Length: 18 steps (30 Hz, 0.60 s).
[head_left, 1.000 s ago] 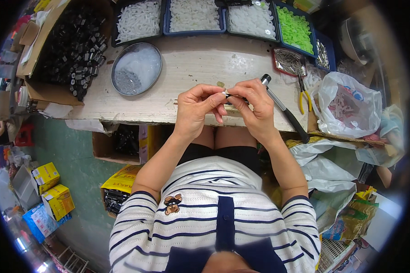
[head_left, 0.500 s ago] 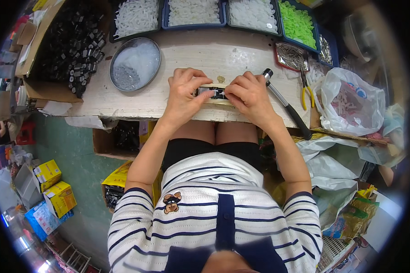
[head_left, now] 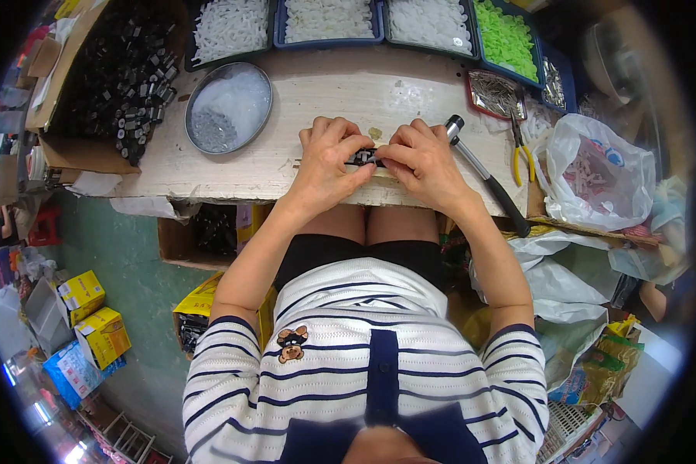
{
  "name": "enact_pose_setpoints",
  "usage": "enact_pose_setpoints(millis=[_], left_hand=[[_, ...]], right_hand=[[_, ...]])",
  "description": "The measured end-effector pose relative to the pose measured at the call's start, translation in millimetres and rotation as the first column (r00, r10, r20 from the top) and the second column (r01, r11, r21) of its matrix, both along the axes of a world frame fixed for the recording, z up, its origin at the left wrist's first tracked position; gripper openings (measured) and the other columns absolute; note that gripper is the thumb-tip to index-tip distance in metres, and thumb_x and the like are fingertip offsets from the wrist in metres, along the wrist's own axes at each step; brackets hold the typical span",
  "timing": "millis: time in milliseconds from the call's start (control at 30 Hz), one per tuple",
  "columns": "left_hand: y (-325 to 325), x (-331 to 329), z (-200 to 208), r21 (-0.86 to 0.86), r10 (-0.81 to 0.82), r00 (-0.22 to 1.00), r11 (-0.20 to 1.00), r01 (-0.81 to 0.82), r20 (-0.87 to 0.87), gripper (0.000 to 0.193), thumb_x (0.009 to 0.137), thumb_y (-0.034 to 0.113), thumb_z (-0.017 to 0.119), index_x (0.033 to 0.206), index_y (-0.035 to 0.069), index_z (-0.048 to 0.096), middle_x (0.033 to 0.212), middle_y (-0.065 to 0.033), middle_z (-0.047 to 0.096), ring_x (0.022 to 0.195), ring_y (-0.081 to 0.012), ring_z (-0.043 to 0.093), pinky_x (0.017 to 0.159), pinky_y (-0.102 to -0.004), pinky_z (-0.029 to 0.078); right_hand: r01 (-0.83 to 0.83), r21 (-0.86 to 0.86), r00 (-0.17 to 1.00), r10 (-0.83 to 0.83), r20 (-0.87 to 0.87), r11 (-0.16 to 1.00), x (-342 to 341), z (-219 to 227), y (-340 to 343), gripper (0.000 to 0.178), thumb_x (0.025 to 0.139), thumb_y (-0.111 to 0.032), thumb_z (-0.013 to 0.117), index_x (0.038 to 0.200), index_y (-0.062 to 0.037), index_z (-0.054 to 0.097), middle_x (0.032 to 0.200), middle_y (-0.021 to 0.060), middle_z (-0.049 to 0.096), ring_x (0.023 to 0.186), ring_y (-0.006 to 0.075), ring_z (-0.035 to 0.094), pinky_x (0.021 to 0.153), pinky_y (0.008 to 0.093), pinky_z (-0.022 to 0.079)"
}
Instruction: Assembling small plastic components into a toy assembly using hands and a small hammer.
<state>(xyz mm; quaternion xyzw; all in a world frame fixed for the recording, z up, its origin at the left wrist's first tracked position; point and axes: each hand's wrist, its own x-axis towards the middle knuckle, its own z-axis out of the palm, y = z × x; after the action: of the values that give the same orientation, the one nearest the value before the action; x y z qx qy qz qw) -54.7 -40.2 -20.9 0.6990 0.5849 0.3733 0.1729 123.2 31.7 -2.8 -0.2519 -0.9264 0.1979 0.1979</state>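
Near the front edge of the wooden bench [head_left: 317, 85], a small black part with pale and metallic bits [head_left: 361, 158] sits between my two hands, mostly covered by fingers. My left hand [head_left: 327, 160] is closed, thumb and fingers gripping its left side. My right hand [head_left: 420, 161] pinches at its right end with thumb and index finger. What exactly lies in that pinch is hidden. Just right of my right hand lies a hammer [head_left: 478, 168] with a black grip, slanting toward the bench edge. Pliers with yellow handles [head_left: 515, 155] lie farther right.
A round metal dish [head_left: 271, 100] holds white paste and small clear pieces. A cardboard box [head_left: 85, 157] of black parts stands at left. Blue trays [head_left: 330, 44] of white and green pieces line the back. At right are a red tray [head_left: 469, 91] of metal pins and a plastic bag [head_left: 630, 174].
My left hand has shifted slightly right, closer to my right hand. Its fingers now cover more of the black part. The hammer and pliers have not moved.
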Motion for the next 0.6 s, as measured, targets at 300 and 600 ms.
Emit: enact_pose_setpoints(millis=[300,600], left_hand=[[0.6,3.7,2.1,-0.01,0.0,1.0,1.0,0.0,-0.023,0.028,0.064,0.015,0.065,0.089,0.005,0.065,0.094,-0.0065,0.054,0.094,-0.0235,0.045,0.081,-0.037,0.03],[0.1,2.9,3.4,-0.057,0.0,0.999,0.998,-0.003,-0.045,0.026,0.065,0.013,0.068,0.09,0.006,0.064,0.097,-0.0062,0.055,0.097,-0.0234,0.047,0.084,-0.0355,0.031]], right_hand=[[0.004,-0.014,1.0,-0.005,-0.024,1.0,1.8,-3.3,-1.1,0.019,0.071,-0.012,0.066,0.09,-0.0134,0.067,0.079,-0.0006,0.053,0.08,0.0185,0.048,0.07,0.035,0.029],[-0.023,-0.028,0.999,0.022,-0.044,0.999,3.7,1.3,-4.4,0.02,0.07,-0.01,0.066,0.09,-0.0138,0.068,0.079,-0.0009,0.053,0.08,0.0181,0.047,0.07,0.0348,0.028]])
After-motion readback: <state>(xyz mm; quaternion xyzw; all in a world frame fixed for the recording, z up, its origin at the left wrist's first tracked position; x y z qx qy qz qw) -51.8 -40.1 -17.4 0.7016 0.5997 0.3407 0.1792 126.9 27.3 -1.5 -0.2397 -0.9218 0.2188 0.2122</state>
